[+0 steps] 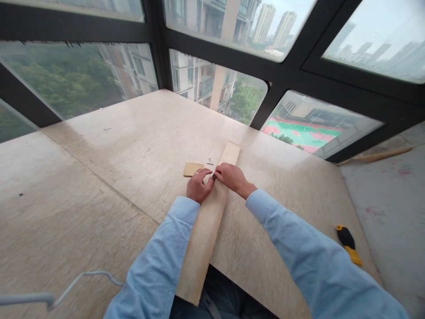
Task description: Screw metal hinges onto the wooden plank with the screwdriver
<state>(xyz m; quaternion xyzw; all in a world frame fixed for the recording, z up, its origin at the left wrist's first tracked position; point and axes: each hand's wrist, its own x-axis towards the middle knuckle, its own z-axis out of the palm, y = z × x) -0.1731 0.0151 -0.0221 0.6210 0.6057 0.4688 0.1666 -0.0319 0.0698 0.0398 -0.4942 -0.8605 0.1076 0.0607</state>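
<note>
A long pale wooden board [207,230] lies on the stone-look counter, its near end reaching past the front edge over my lap. My left hand [199,185] rests at the board's left edge, thumb and fingers drawn together, a ring on one finger. Against it, my right hand [232,177] is closed in a pinch over the board. Between the fingertips of both hands sits a tiny dark thing, too small to name. A small tan wooden piece [192,169] lies beside my left fingers. Just beyond are a few small metal screws or nails [209,162].
A yellow and black tool handle [347,243] lies on the right near the papered wall [385,212]. A white cable [86,274] crosses the lower left. Dark-framed windows [212,44] border the counter [99,177] at the back. A seam runs across the counter's left part.
</note>
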